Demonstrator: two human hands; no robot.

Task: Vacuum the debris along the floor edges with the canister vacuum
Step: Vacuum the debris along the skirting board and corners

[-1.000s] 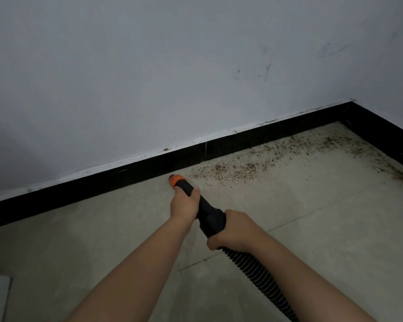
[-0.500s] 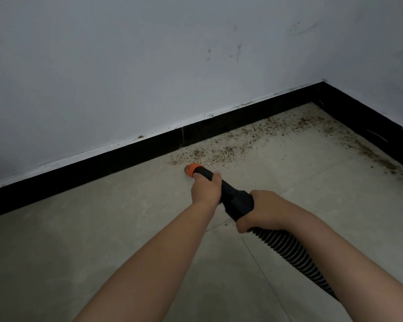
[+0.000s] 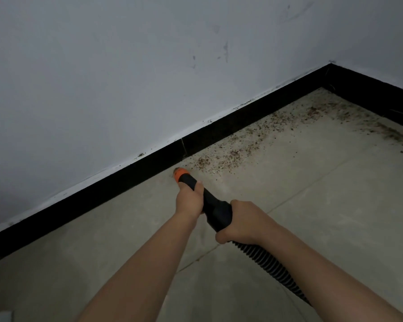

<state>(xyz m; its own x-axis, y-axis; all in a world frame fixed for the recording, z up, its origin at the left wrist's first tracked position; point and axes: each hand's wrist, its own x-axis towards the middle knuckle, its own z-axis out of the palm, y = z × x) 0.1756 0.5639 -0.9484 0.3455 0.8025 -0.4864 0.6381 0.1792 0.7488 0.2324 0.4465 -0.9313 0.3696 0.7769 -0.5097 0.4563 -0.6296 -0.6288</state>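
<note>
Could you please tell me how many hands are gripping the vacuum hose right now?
2. The left hand grips the black nozzle tube just behind its orange tip; the right hand grips further back, where the ribbed black hose begins.

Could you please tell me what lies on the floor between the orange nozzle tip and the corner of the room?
In the head view, brown debris lies scattered beside the black baseboard, from just past the orange nozzle tip to the corner.

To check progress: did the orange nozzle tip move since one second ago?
Yes. The orange nozzle tip went rightward: from well left of the baseboard seam to almost level with it.
</note>
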